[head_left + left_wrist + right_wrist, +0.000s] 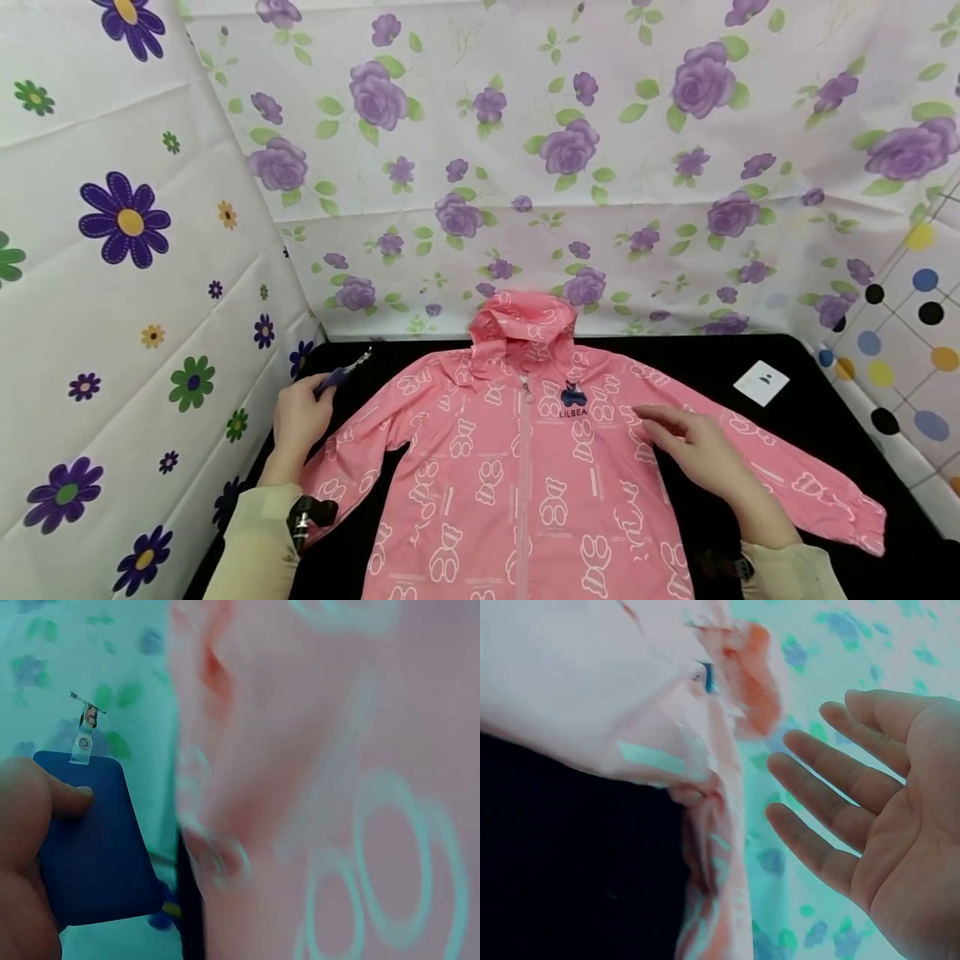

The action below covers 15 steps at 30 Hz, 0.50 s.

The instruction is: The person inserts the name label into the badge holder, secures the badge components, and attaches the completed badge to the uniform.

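A pink hooded jacket (487,475) with white bear outlines lies spread front up, its zipper closed nearly to the collar. Beside its sleeve on the left, my left hand (302,417) pinches a dark blue badge holder (97,847). The thumb lies across the holder's flat face, and a clear strap with a metal clip (88,716) sticks up from its top. My right hand (693,446) is over the jacket near the sleeve on the right, holding nothing. In the right wrist view its fingers (821,851) are extended and spread apart.
A white card (761,382) with a small dark figure lies on the black table (795,442) at the back right. Flowered sheets (480,167) hang behind and on the left. A dotted sheet (911,350) hangs on the right.
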Motion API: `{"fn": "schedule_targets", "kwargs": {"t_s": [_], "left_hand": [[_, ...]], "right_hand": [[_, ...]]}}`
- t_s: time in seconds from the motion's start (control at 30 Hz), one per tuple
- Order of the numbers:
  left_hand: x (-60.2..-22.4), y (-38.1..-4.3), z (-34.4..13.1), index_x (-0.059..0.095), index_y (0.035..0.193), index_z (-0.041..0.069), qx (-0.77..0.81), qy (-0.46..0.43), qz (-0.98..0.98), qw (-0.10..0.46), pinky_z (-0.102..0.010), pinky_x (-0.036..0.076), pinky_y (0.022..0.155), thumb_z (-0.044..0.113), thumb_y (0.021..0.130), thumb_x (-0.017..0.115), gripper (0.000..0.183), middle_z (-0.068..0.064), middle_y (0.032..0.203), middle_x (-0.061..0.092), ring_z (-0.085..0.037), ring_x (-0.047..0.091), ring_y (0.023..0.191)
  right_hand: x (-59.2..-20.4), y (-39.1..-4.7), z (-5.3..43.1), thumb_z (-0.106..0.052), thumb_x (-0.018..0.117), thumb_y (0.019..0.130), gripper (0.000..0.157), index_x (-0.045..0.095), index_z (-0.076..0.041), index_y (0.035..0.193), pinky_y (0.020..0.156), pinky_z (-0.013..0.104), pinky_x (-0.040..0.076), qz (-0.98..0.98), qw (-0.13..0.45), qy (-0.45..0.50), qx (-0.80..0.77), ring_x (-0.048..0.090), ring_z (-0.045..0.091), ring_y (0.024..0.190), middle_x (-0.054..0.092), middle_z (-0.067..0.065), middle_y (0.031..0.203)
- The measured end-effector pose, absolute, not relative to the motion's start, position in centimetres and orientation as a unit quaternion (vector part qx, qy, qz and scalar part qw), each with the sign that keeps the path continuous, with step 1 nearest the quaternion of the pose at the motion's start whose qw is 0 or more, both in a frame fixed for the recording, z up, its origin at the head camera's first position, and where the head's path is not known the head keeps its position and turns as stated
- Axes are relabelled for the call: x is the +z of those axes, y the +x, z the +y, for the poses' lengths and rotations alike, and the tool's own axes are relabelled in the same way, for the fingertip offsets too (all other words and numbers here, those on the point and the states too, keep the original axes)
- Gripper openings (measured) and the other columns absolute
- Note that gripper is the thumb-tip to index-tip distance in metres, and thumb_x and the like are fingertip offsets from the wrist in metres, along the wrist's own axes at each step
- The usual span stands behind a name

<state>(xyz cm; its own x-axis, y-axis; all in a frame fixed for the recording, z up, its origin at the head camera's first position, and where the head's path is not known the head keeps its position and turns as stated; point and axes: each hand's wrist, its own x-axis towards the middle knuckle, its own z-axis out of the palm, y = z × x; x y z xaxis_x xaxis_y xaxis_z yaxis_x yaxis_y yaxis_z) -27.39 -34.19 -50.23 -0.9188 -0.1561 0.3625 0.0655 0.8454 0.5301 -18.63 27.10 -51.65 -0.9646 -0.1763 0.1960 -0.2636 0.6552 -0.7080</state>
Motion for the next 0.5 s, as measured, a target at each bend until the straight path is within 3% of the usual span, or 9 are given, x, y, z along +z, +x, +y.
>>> {"fn": "schedule_targets", "kwargs": {"t_s": [0.17,0.27,0.37,0.5], "left_hand": [[-49.7,-26.7,-31.5,0.079,0.122,-0.001,-0.378,0.038,-0.896,0.230,-0.051,0.058,0.095,0.012,0.100,0.074,0.025,-0.023,0.115,0.077,-0.042,0.072,0.108],[-49.7,-26.1,-29.9,0.078,0.122,-0.002,-0.433,0.059,-0.872,0.219,-0.031,0.059,0.085,0.016,0.102,0.073,0.027,-0.022,0.114,0.077,-0.033,0.073,0.101],[-49.7,-25.3,-28.3,0.077,0.125,-0.002,-0.487,0.078,-0.848,0.195,-0.015,0.054,0.073,0.019,0.104,0.072,0.030,-0.022,0.115,0.077,-0.019,0.071,0.092],[-49.3,-24.6,-25.8,0.074,0.129,-0.003,-0.556,0.082,-0.811,0.162,-0.014,0.055,0.070,0.020,0.106,0.070,0.033,-0.023,0.118,0.075,-0.007,0.067,0.086]], "right_hand": [[-51.0,-17.9,29.0,-0.032,0.064,0.110,0.037,0.071,-0.015,0.142,0.086,0.015,0.055,-0.907,0.076,0.091,0.403,0.070,0.012,0.115,0.073,0.007,0.134],[-50.5,-17.7,29.6,-0.036,0.064,0.109,0.038,0.071,-0.019,0.143,0.088,0.008,0.049,-0.910,0.084,0.084,0.397,0.065,0.001,0.116,0.073,0.004,0.134],[-50.0,-17.6,29.8,-0.036,0.064,0.110,0.038,0.070,-0.021,0.144,0.090,0.005,0.045,-0.909,0.087,0.091,0.397,0.064,0.000,0.117,0.073,0.003,0.135],[-49.5,-17.7,29.5,-0.037,0.062,0.110,0.038,0.068,-0.023,0.146,0.090,0.005,0.046,-0.907,0.085,0.095,0.402,0.063,-0.002,0.117,0.072,0.002,0.137]]}}
